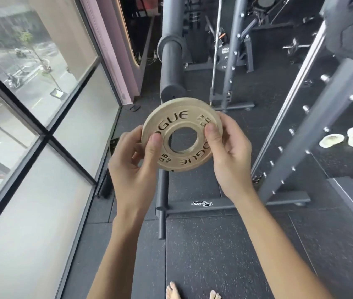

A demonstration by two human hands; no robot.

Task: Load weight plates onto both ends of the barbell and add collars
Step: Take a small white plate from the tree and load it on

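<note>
A small cream-coloured weight plate [182, 124] marked ROGUE and 0.5 kg is held upright in front of me, its centre hole facing me. My left hand [132, 167] grips its left edge with the thumb on the face. My right hand [227, 156] grips its right edge the same way. Just beyond and above the plate, the dark barbell sleeve [171, 65] points toward me, its bare end close to the plate's top rim. No collar is in view.
A large window wall [31, 126] runs along the left. The rack's dark uprights [300, 134] with bolts stand to the right, its base bar [214, 205] across the rubber floor ahead. Two pale slippers [341, 139] lie at right. My bare feet [192, 292] show at the bottom.
</note>
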